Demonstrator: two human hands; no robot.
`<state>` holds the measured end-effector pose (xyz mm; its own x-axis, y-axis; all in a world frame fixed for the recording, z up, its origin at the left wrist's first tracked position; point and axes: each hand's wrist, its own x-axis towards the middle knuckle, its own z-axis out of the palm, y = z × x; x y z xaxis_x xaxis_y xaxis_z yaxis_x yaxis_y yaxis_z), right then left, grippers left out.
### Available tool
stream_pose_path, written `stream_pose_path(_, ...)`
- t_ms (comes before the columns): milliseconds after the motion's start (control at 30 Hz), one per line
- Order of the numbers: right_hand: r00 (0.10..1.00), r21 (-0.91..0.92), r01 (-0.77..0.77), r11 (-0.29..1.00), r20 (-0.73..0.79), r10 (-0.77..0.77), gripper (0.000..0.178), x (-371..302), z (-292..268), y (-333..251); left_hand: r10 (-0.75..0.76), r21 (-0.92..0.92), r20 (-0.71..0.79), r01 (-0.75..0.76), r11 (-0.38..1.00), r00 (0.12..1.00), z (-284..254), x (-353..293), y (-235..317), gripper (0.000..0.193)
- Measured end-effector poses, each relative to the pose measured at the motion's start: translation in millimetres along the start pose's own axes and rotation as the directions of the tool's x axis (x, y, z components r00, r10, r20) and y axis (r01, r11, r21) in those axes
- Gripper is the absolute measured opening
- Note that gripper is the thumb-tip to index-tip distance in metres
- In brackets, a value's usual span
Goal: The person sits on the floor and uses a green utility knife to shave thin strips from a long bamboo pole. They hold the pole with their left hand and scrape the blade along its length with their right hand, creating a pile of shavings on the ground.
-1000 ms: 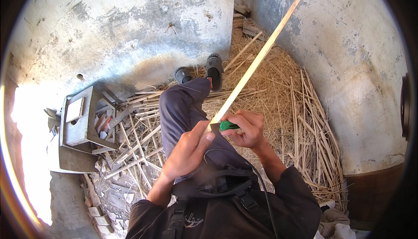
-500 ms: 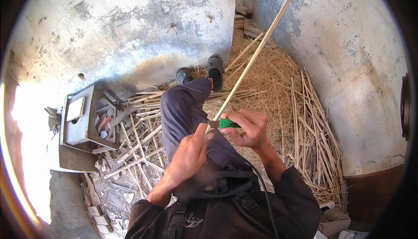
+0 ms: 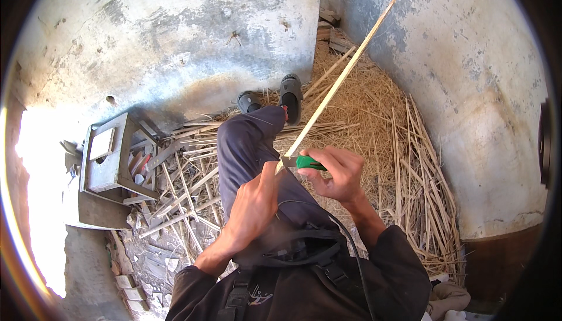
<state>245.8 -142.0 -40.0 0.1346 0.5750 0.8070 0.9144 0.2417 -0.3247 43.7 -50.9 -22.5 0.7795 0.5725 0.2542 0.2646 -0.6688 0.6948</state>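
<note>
A long pale wooden strip (image 3: 329,94) slants from my lap up toward the far right wall. My left hand (image 3: 255,201) is closed on its near end, thumb and fingers pinched together. In my right hand (image 3: 339,172) is a knife with a green handle (image 3: 310,163), the fingers wrapped round it. Its short flat blade (image 3: 289,161) points left and lies against the strip just beyond my left fingertips. Both hands are close together above my thigh.
Straw-like shavings (image 3: 351,107) cover the floor ahead. Many loose strips (image 3: 430,186) lie along the right wall, and more are on the left. A worn wooden stool-like box (image 3: 108,166) stands at the left. Peeling walls (image 3: 175,28) enclose the corner.
The strip's far end now shows inside the view and its broad side has turned toward me. My right hand with the knife has shifted very slightly; the left keeps its hold.
</note>
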Motion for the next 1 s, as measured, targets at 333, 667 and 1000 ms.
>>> stream_pose_path(333,0.999,-0.030,0.015,0.999,-0.028,-0.016,0.031,3.3,-1.4,-1.5,0.006,0.006,-0.007,-0.006,1.000,1.000,-0.1,-0.5,-1.5,0.019)
stream_pose_path(667,0.999,-0.077,0.023,0.997,-0.041,-0.026,0.033,1.5,-3.7,3.3,-0.003,0.013,0.004,0.003,1.000,1.000,1.0,-1.0,-2.6,0.019)
stream_pose_path(1000,0.998,-0.101,0.011,0.995,-0.060,-0.017,0.029,0.2,-9.5,8.9,-0.015,0.017,0.013,0.015,1.000,1.000,0.5,-2.4,-1.6,0.016)
